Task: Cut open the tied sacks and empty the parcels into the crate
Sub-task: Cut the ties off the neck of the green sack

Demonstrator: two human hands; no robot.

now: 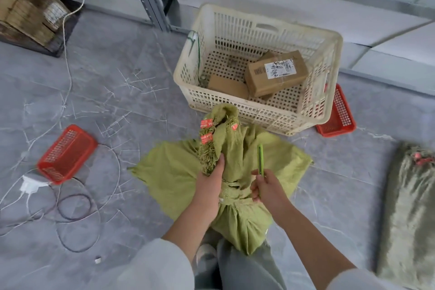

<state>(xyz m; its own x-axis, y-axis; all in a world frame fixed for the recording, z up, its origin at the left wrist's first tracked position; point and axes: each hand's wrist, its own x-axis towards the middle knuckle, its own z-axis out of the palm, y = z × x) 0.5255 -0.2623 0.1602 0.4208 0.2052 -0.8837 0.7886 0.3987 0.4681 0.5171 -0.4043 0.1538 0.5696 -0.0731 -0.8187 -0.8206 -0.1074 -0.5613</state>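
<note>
Left hand (209,183): forearm reached forward above the knees; fingers wrapped round the bunched neck of the green sack (169,172), which is held upright.
Right hand (266,192): raised just beside the left; fingers (255,189) curled tightly round a green cutter (260,160), tip pointed away.
Green sack: on the floor (117,77), between the knees and the crate (235,110).
Crate: white; cardboard parcels (275,73) lying inside.
</note>
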